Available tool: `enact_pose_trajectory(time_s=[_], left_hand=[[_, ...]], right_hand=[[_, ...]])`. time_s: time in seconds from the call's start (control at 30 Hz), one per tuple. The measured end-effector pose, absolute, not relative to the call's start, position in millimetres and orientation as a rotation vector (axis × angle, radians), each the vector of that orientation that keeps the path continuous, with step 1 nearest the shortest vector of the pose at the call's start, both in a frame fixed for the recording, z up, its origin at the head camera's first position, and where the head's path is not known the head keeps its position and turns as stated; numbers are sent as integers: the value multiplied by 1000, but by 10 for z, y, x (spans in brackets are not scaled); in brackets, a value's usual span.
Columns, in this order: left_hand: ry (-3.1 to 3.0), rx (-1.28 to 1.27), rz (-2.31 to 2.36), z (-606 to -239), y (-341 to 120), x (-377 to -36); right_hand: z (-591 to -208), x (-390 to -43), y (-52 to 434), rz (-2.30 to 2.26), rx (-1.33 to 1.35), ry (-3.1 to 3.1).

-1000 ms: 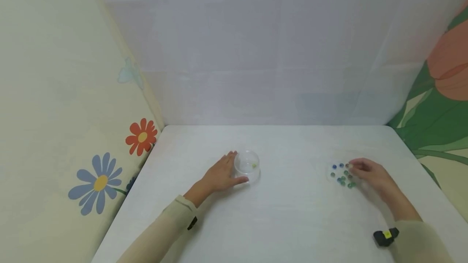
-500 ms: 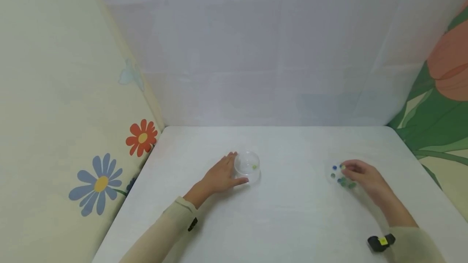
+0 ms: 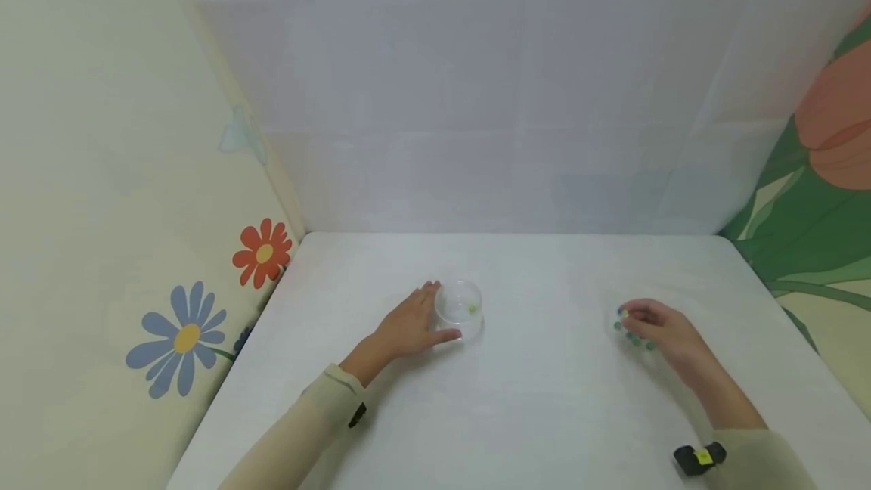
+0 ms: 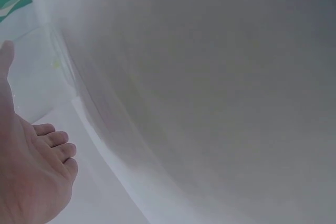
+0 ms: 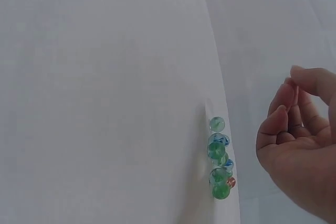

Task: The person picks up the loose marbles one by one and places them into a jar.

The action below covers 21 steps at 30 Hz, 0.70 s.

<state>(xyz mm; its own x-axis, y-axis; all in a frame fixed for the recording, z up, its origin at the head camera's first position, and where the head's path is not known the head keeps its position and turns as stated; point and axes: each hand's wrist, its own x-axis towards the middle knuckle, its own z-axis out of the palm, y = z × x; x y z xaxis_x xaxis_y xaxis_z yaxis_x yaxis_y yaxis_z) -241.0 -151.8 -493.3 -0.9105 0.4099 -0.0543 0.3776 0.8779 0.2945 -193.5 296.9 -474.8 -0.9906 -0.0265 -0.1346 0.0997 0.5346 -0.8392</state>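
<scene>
A clear round bowl stands left of the table's middle, with a small yellow-green marble inside. My left hand rests against its left side, fingers straight along the far side and thumb across the front. Farther right, my right hand pinches a small pale yellowish marble between thumb and fingertips, above a group of marbles. These are mostly green and blue, with one reddish-brown marble among them. In the right wrist view the fingers hide the pinched marble.
Both hands work over a white table with rounded far corners. Behind it hangs a creased white sheet. Walls painted with flowers flank the table, and a dark wrist camera sits by the right sleeve.
My right hand has moved left over the marbles with the pale marble in its fingertips, covering more of the group. The left hand and bowl have stayed in place.
</scene>
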Motion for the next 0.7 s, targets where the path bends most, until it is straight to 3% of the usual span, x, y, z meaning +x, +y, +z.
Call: enact_pose_trajectory(time_s=[0.7], left_hand=[[2914, 620, 433, -4904, -1521, -2407]], right_hand=[[-4716, -1933, 2700, -1479, -11, 2614]])
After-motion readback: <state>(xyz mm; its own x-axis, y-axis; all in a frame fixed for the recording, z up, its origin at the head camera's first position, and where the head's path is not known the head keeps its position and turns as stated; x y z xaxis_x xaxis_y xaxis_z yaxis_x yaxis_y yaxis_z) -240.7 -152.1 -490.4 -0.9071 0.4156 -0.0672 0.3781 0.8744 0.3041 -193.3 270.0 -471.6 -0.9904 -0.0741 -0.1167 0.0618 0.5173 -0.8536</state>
